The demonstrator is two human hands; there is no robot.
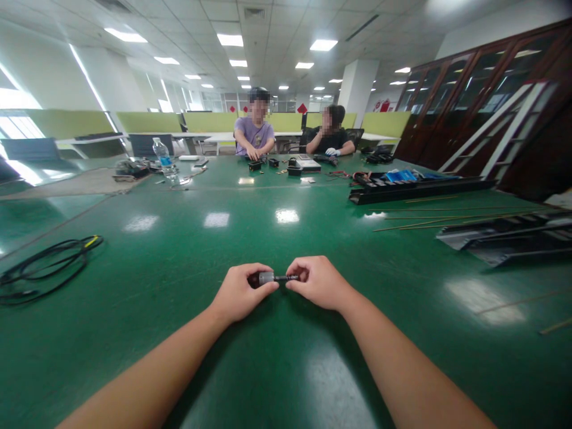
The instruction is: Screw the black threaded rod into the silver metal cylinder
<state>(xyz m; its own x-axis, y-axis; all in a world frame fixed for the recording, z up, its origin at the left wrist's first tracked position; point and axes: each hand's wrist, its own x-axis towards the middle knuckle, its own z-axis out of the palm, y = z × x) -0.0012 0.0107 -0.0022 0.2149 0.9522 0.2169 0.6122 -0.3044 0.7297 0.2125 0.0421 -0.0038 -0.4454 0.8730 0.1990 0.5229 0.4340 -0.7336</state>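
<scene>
A short grey cylinder [267,277] with a thin dark shaft [281,278] is held level just above the green table, in front of me. My left hand [240,293] has its thumb and fingers closed on the cylinder end. On the other side, my right hand [319,282] pinches the far end of the shaft, where a ridged or coiled part shows. The exact kind of this part is too small to make out, and my fingers hide both its ends.
A coiled black cable [49,268] lies left. On the right are black metal channels [415,187], thin rods [420,226] and a stepladder [500,134]. Two people sit across the table [214,238] behind small black parts; a water bottle [163,156] stands far left.
</scene>
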